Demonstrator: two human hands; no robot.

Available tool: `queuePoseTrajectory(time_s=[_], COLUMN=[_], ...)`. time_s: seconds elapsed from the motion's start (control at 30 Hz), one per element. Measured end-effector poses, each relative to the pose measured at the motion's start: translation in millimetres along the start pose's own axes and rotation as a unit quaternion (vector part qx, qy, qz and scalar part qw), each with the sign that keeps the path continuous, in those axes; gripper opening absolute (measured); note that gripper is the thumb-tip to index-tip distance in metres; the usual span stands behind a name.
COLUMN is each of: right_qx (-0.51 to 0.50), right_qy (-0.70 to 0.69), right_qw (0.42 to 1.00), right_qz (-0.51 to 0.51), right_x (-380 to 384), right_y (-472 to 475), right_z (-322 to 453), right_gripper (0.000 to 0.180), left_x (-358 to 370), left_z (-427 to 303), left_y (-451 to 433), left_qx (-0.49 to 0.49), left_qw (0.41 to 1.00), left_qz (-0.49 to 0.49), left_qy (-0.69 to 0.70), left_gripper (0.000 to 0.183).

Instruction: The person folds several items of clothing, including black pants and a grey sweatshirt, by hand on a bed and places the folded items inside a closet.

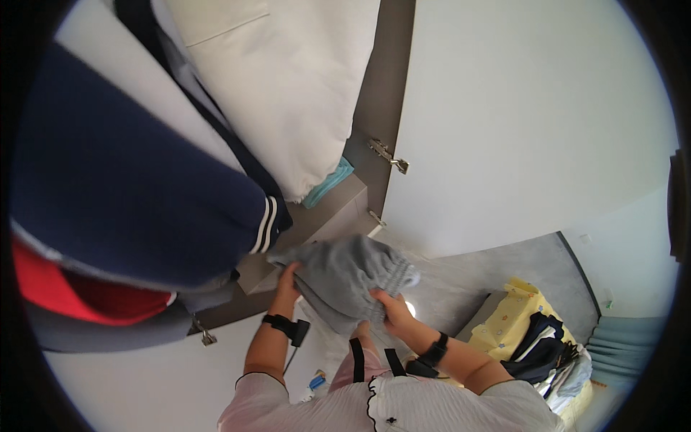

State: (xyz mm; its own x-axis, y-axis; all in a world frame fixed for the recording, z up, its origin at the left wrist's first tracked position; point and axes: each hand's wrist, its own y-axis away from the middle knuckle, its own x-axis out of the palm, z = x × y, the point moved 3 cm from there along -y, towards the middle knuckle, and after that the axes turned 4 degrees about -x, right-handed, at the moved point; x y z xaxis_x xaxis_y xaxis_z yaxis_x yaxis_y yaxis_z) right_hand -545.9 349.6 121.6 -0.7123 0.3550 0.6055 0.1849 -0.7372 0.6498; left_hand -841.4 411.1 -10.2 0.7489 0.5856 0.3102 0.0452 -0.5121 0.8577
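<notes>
A folded grey garment with a gathered elastic edge (pixel 345 278) hangs between my two hands, in front of the wardrobe's lower part. At its left edge, my left hand (pixel 290 281) grips the cloth. The gathered edge on the right is pinched by my right hand (pixel 393 311), thumb on top. Some fingers of both hands are hidden behind the fabric. Just beyond my left hand hangs the cuff of a navy jacket (pixel 265 224) with white stripes.
A cream garment (pixel 291 97) and a red one (pixel 92 291) hang in the wardrobe. Folded teal cloth (pixel 329 183) lies on a drawer unit (pixel 337 208). An open white door (pixel 518 124) stands at right. Clothes (pixel 540 351) are piled on yellow star-patterned bedding (pixel 494 324).
</notes>
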Motion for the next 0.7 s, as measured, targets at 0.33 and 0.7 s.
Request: queuePoseTrajectory(time_s=[0.33, 0.7], right_qx=[0.036, 0.098], right_qy=[0.207, 0.258], right_qw=[0.960, 0.956], right_qz=[0.187, 0.102], right_x=[93, -273], right_y=[-261, -179], right_z=[-135, -226], right_gripper=[0.058, 0.026], left_x=[-165, -183], left_z=[-196, -132], left_y=[-118, -263], left_qx=[0.197, 0.300], left_qw=[0.974, 0.730], left_qz=[-0.100, -0.476], left_qy=[-0.058, -0.389], left_gripper=[0.077, 0.096])
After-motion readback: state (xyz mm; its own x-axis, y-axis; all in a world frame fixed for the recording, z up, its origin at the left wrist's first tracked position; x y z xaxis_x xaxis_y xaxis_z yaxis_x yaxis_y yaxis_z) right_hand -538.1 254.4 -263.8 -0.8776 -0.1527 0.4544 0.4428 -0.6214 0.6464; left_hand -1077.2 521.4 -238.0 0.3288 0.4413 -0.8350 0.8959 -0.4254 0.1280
